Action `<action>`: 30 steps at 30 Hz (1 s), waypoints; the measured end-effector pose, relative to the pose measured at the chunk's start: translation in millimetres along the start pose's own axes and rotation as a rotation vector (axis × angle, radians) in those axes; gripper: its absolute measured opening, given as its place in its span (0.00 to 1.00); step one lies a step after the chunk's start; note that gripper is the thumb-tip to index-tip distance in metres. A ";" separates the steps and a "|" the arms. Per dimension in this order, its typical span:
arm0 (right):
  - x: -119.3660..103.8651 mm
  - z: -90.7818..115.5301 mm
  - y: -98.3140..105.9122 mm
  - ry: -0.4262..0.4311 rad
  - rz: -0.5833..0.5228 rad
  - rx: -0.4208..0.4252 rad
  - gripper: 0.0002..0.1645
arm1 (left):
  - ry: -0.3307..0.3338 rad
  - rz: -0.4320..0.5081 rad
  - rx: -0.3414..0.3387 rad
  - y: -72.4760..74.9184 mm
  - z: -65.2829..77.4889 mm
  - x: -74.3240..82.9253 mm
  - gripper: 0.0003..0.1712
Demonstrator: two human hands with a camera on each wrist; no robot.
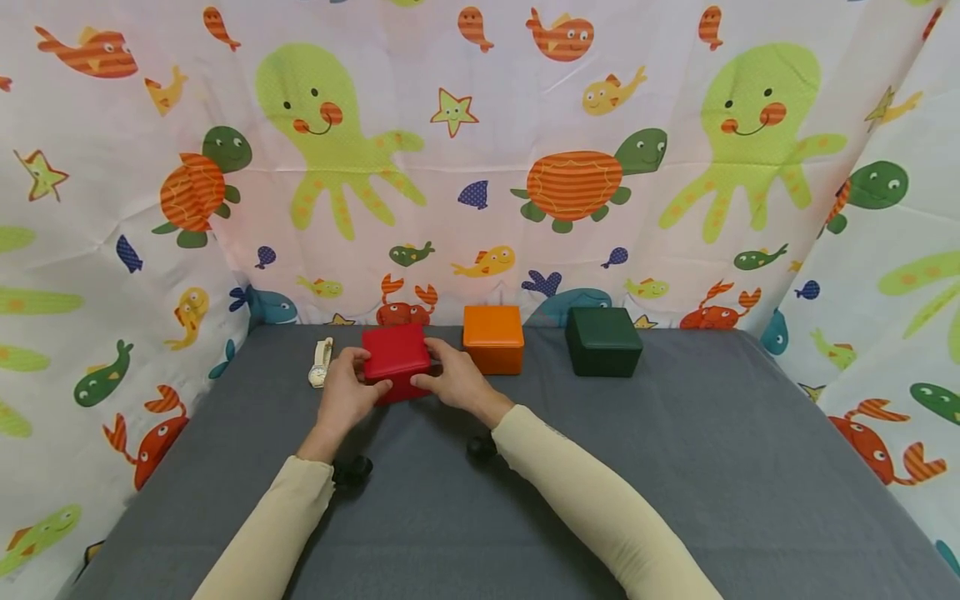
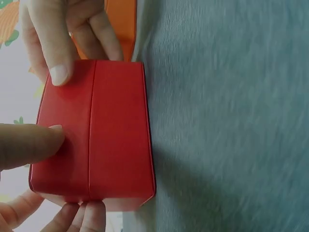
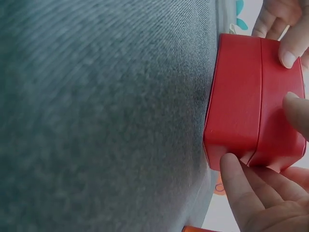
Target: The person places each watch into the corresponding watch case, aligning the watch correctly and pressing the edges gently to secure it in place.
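A red box (image 1: pixel 396 352) with a lid sits on the grey cloth, left of centre in the head view. Its lid is down; a thin seam runs across the front of the red box (image 2: pixel 116 130) in the left wrist view. My left hand (image 1: pixel 348 393) grips its left side, thumb on the front face. From the right, my right hand (image 1: pixel 459 382) holds the opposite side, its thumb also on the front of the lid. In the right wrist view, fingers (image 3: pixel 239 186) lie along the side of the box.
A wristwatch (image 1: pixel 320 363) with a pale strap lies left of the red box. To the right stand an orange box (image 1: pixel 492 342) and a dark green box (image 1: pixel 603 343), both with lids down. Behind the grey table (image 1: pixel 675 467) hangs a sea-animal curtain (image 1: pixel 480 67).
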State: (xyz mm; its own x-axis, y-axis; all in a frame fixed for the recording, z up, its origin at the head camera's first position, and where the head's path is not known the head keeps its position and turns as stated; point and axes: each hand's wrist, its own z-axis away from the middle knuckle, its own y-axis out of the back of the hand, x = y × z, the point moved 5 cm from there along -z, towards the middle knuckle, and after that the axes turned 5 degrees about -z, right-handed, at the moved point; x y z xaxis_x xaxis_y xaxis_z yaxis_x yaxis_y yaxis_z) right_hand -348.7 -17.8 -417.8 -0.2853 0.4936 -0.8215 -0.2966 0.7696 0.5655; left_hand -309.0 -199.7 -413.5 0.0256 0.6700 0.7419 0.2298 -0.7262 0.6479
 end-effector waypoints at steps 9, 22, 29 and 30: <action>3.3 12.9 10.4 0.011 0.013 0.031 0.43 | -0.036 -0.027 0.001 -7.8 11.9 15.3 0.32; 12.7 23.0 15.2 -0.040 -0.126 0.067 0.33 | 0.031 0.006 -0.038 -12.3 17.5 14.5 0.36; 15.9 24.4 12.1 -0.052 -0.243 0.104 0.31 | 0.057 0.026 -0.057 -13.6 15.9 9.4 0.38; 16.6 24.2 11.9 -0.051 -0.252 0.109 0.30 | 0.057 0.030 -0.061 -13.7 15.5 8.7 0.38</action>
State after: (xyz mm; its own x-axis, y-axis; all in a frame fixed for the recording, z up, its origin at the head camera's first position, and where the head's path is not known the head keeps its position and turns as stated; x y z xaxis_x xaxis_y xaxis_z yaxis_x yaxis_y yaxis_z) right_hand -334.9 9.4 -426.6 -0.1674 0.2986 -0.9396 -0.2518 0.9085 0.3336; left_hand -296.8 -181.5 -418.6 -0.0240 0.6393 0.7686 0.1704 -0.7550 0.6332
